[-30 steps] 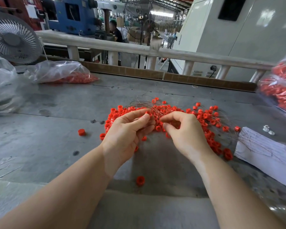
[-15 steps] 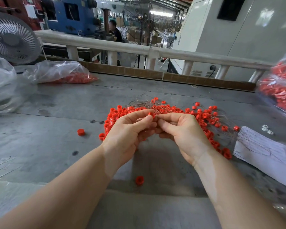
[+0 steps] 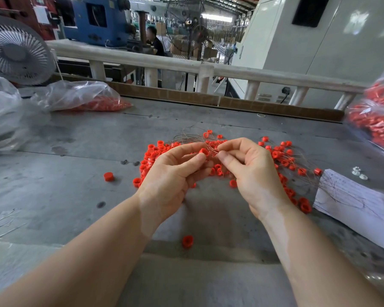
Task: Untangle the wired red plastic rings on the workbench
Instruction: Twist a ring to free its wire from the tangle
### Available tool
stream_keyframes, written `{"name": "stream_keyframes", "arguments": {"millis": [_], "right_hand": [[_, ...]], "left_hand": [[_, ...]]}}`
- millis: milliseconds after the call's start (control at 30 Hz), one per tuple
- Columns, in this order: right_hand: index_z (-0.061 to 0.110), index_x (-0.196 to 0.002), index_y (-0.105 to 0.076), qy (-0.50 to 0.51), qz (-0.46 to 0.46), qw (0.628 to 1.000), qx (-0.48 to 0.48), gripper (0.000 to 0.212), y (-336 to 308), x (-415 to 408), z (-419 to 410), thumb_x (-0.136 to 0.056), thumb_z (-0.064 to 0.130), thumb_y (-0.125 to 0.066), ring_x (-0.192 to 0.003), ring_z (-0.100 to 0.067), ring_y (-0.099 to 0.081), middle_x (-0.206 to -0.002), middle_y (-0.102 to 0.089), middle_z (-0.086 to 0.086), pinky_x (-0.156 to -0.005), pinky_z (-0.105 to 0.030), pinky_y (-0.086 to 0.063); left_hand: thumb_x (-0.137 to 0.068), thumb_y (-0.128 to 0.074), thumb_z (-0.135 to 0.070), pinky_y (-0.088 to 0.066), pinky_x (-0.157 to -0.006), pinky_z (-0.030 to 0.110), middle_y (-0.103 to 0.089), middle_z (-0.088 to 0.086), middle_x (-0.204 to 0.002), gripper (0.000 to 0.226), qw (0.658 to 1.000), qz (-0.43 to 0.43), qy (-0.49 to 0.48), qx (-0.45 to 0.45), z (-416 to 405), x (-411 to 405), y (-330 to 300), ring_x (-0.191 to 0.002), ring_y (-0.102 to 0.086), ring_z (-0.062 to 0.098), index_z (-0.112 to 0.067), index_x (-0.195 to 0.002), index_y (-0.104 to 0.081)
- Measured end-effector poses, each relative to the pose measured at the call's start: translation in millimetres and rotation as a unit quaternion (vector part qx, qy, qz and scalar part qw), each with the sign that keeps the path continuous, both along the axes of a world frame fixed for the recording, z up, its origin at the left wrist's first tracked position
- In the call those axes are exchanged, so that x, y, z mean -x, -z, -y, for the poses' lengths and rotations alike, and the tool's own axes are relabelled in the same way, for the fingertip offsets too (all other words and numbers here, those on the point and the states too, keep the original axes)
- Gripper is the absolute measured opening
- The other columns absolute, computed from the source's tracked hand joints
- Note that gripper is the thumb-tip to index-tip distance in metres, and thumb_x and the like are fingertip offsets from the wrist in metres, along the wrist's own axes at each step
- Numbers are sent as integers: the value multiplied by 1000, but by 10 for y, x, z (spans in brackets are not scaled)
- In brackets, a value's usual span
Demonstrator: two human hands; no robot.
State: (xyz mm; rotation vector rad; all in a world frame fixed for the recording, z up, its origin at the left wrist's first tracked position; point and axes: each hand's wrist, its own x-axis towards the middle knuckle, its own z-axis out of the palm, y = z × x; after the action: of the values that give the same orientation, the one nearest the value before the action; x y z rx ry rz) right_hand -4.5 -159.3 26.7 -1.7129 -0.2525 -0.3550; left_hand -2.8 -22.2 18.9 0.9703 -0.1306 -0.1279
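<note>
A tangle of small red plastic rings strung on thin wires lies in the middle of the grey workbench. My left hand pinches one red ring between thumb and forefinger, just above the pile. My right hand pinches the thin wires beside that ring, fingertips nearly touching the left hand's. Both hands cover the middle of the tangle. Loose single rings lie apart: one to the left and one near me.
A clear bag of red rings lies at the back left, another bag of rings at the right edge. A white paper sheet with wires on it lies right. A fan and a white railing stand behind the bench.
My hands have come together and lifted a little; the left now holds one ring up, and the right has turned its fingers onto the wires beside it.
</note>
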Motion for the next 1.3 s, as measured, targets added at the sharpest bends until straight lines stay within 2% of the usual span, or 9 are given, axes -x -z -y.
{"name": "stream_keyframes", "arguments": {"millis": [167,267,367,500,633,800,1033,1300], "right_hand": [[20,-76,-63,-7,10,999,-31,21,-17,-1,20,-87,2,-61,-54,-3,-55,-63,-66,5,-49,-15,-43],[20,-77,-65,-33,4,998,-50,27,-20,0,9,-89,-2,-56,-60,-4,-60,-66,-68,6,-56,-15,-48],[21,-77,-66,-45,8,998,-52,28,-27,6,1,-88,-3,-57,-69,-3,-63,-71,-70,7,-62,-15,-49],[21,-74,-65,-34,16,997,-62,26,-37,4,5,-85,-1,-62,-65,-1,-61,-68,-69,7,-56,-12,-44],[23,-70,-67,-32,25,998,-51,27,-25,2,-4,-84,0,-63,-57,-1,-50,-64,-64,10,-53,-13,-40],[21,-72,-67,-44,27,996,-69,25,-32,8,-21,-82,-2,-64,-62,1,-59,-66,-69,8,-57,-11,-44],[14,-73,-66,-36,22,996,-84,18,-48,19,-22,-81,-2,-66,-50,3,-54,-58,-66,8,-51,-8,-40],[13,-74,-67,-21,33,997,-69,13,-40,24,-21,-82,2,-67,-49,2,-55,-56,-65,8,-51,-9,-41]], "left_hand": [[-68,-59,-1,-55,-63,16,-70,5,-71,20,999,-9,11,33,3,-3,-8,-67,-69,9,-5,-85,-69],[-66,-59,-2,-55,-64,16,-71,7,-74,21,999,-12,20,45,-2,-4,-10,-70,-70,11,-9,-77,-75],[-66,-61,-2,-56,-66,17,-72,7,-77,21,998,-10,26,49,-13,-2,-16,-72,-70,11,-11,-76,-77],[-66,-62,-3,-55,-65,17,-72,7,-77,20,998,-10,28,54,-28,4,-27,-73,-70,11,-11,-77,-77],[-66,-59,-2,-55,-64,16,-72,8,-78,21,997,-26,37,68,-22,10,-41,-72,-70,12,-9,-75,-77],[-66,-59,-3,-56,-66,17,-73,7,-78,22,997,-23,38,55,-17,20,-50,-73,-71,11,-11,-75,-78],[-65,-61,-3,-56,-66,16,-73,6,-78,22,998,-16,45,48,-21,24,-46,-73,-71,11,-13,-75,-78],[-65,-60,-1,-55,-64,15,-74,7,-79,22,997,-12,46,54,-18,27,-51,-75,-71,11,-12,-74,-77]]}}
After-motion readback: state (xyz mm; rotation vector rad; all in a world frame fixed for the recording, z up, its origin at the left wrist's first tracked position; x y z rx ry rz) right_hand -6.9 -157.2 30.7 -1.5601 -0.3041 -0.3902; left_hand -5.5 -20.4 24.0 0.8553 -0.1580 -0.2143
